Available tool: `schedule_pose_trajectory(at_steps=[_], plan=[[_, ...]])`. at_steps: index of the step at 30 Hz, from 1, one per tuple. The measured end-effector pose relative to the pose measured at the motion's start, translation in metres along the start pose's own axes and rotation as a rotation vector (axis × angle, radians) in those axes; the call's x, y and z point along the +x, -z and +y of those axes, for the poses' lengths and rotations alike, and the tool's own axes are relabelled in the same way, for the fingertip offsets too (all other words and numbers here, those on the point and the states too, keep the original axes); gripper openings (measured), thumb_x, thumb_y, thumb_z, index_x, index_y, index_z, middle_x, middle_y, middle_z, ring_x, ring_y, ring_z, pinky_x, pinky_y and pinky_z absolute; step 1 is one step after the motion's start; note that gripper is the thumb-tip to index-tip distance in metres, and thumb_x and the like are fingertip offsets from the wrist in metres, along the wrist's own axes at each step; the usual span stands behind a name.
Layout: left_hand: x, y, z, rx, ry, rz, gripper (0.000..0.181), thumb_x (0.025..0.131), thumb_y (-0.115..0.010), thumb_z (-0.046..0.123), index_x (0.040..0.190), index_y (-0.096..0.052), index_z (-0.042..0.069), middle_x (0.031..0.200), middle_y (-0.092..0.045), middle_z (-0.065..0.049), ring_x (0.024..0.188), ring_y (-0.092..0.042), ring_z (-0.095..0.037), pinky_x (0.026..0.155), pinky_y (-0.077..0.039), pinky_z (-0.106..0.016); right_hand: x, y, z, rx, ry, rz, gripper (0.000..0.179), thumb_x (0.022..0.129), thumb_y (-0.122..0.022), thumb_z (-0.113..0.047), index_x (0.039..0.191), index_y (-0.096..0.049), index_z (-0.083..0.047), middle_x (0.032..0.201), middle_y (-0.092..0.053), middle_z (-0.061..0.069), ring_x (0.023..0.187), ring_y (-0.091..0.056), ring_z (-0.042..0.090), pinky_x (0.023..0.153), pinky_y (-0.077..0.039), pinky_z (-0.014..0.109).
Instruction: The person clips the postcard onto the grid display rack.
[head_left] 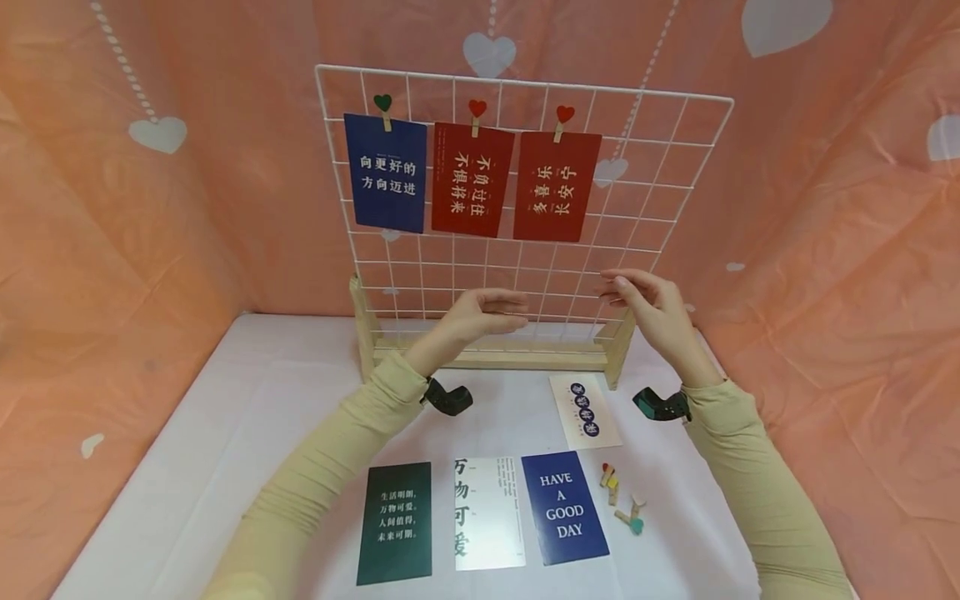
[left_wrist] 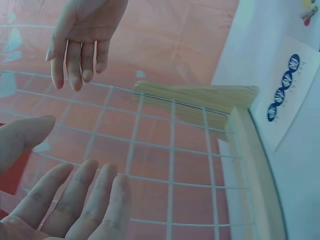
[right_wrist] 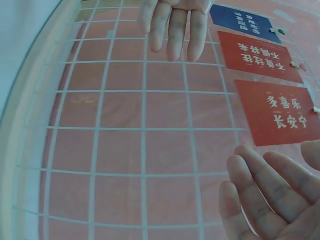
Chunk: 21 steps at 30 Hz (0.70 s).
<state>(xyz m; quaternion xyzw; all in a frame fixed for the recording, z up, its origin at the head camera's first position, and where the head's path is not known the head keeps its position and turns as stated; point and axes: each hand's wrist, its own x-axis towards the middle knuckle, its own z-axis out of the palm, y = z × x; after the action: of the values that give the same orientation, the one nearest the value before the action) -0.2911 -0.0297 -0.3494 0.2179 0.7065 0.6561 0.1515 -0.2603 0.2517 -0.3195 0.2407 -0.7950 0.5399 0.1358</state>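
Observation:
Both hands hold nothing and hover in front of the lower half of a white wire grid. The left hand, fingers extended and thumb apart, is before the grid's middle. To its right, the right hand is near the grid's right side, fingers loosely extended, palm turned inward. A blue card hangs on the grid from a green heart clothespin. Beside it a red card and another red card hang from red heart clothespins.
A wooden base supports the grid. On the white table lie a cream card, a green card, a white card, a blue "HAVE A GOOD DAY" card and several small clothespins. Pink curtains surround it.

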Motion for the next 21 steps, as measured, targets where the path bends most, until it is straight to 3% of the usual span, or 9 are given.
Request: schedule_pose_trajectory(at_steps=[6, 12, 17, 21], plan=[[0.001, -0.005, -0.018, -0.011, 0.060, 0.004, 0.047, 0.087, -0.071, 0.010, 0.130, -0.056, -0.001, 0.121, -0.063, -0.015, 0.103, -0.063, -0.022, 0.090, -0.052, -0.033, -0.026, 0.001, 0.019, 0.031, -0.043, 0.005, 0.032, 0.102, -0.045, -0.012, 0.125, -0.056, 0.008, 0.107, -0.063, 0.030, 0.093, -0.066, 0.023, 0.082, -0.053, 0.025], [0.000, -0.011, -0.037, 0.001, 0.123, 0.009, 0.043, 0.086, -0.071, 0.011, 0.128, -0.059, 0.005, 0.119, -0.064, -0.013, 0.104, -0.063, -0.020, 0.089, -0.052, -0.033, -0.048, 0.003, 0.024, 0.006, -0.122, 0.014, 0.032, 0.103, -0.041, -0.008, 0.125, -0.053, 0.013, 0.105, -0.063, 0.032, 0.093, -0.066, 0.021, 0.080, -0.053, 0.022], [-0.004, -0.016, -0.051, -0.003, 0.127, -0.014, 0.047, 0.086, -0.072, 0.012, 0.130, -0.058, 0.005, 0.121, -0.063, -0.013, 0.106, -0.063, -0.021, 0.091, -0.051, -0.035, -0.064, 0.010, 0.044, -0.001, -0.146, 0.013, 0.035, 0.104, -0.042, -0.012, 0.125, -0.052, 0.013, 0.105, -0.064, 0.030, 0.091, -0.066, 0.012, 0.079, -0.053, 0.019], [-0.005, -0.021, -0.060, -0.019, 0.150, -0.024, 0.047, 0.086, -0.071, 0.009, 0.131, -0.056, 0.002, 0.120, -0.063, -0.014, 0.107, -0.062, -0.023, 0.090, -0.052, -0.033, -0.077, 0.013, 0.051, -0.002, -0.191, -0.003, 0.037, 0.104, -0.043, -0.015, 0.124, -0.053, 0.013, 0.105, -0.065, 0.028, 0.091, -0.066, 0.012, 0.080, -0.053, 0.020]])
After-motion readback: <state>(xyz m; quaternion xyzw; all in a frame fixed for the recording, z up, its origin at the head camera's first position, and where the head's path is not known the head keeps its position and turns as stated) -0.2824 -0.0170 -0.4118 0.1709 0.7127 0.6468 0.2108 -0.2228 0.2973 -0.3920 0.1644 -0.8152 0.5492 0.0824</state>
